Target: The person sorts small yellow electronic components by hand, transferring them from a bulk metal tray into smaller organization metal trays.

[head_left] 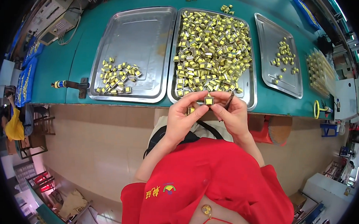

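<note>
Close to the table's front edge, a small transformer [209, 101] with yellow tape and a metal core is pinched between the fingertips of both hands. My left hand [181, 119] is closed on it, and a second transformer [190, 110] sits inside its curled fingers. My right hand [236, 117] is closed too, its thumb and finger at the right side of the first transformer. A dark, slim, pointed tool [229, 100], seemingly tweezers, sticks up out of that hand. Just beyond lies a metal tray [252, 85] heaped with the same transformers.
On the left, another metal tray [151, 22] bears a small pile of transformers; a narrower one [269, 34] at right carries several. A clamp-like fixture [83, 87] stands at the left front edge. Yellow-handled scissors [317, 109] and a stacked parts tray [320, 72] lie far right.
</note>
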The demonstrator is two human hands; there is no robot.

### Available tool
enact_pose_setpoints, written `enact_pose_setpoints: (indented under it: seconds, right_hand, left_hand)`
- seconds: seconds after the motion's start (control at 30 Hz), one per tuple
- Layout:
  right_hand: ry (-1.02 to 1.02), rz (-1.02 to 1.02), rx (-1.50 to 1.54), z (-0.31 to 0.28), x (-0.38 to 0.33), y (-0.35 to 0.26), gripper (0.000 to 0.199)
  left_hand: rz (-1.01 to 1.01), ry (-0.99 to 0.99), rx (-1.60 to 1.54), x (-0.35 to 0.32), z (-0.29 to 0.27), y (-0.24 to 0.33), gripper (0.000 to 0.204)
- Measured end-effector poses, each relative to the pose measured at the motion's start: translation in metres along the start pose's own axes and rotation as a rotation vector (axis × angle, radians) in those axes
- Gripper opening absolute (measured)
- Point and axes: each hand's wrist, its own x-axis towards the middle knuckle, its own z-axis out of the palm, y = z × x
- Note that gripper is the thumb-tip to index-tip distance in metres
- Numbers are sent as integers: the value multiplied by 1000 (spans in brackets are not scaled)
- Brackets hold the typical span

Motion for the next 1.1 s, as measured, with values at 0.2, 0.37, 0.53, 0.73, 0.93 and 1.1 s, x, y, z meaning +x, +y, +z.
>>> enact_pose_setpoints:
  seconds: [0.2,0.37,0.53,0.73,0.93,1.1]
  right_hand:
    - [-8,-16,-24,0,1,2,30]
    - [-7,47,52,-1,0,2,29]
    - [-16,-109,-189,-2,4,2,31]
    - [-4,-258,-468,-2,8,-1,33]
    - [54,-202,-357,-5,9,5,30]
    - [68,-200,-372,-8,10,6,28]
  left_hand:
    - [-37,38,-24,2,2,-1,36]
    - [22,63,71,4,2,-6,34]
    - [8,61,19,6,1,-7,35]
    - [-321,-17,-435,10,-6,-5,29]
    - [-402,-34,-534,10,-6,-10,28]
    - [-427,-16,-535,10,-6,-13,26]
